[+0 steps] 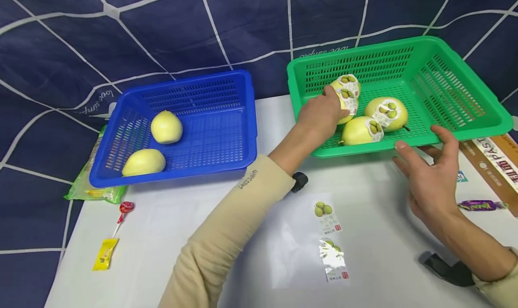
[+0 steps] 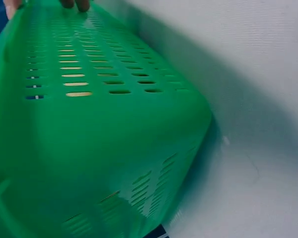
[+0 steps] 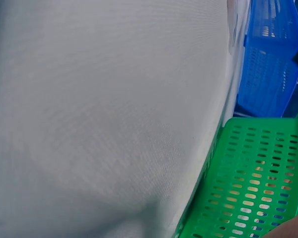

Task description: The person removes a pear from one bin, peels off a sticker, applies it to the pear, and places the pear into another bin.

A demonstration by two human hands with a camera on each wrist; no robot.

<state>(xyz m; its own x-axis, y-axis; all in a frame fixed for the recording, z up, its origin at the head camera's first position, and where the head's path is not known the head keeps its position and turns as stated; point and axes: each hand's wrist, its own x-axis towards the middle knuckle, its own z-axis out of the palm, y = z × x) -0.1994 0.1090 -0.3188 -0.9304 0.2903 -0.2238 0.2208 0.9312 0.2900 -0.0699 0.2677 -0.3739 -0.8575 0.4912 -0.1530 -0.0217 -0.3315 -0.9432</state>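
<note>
My left hand reaches over the left end of the green basket and holds a labelled yellow pear. Right behind it another labelled pear shows partly. Two more pears with stickers, one pear and a nearer pear, lie in the same basket. My right hand grips the basket's front rim, some fingers under it against the outer wall. In the left wrist view the basket's side hides the left hand; the right wrist view shows the basket's slotted wall.
At left, a blue basket contains two unlabelled pears. A sheet with two pear stickers lies in front. A lollipop, yellow packet and bagged snack are left; a purple candy and pasta box right.
</note>
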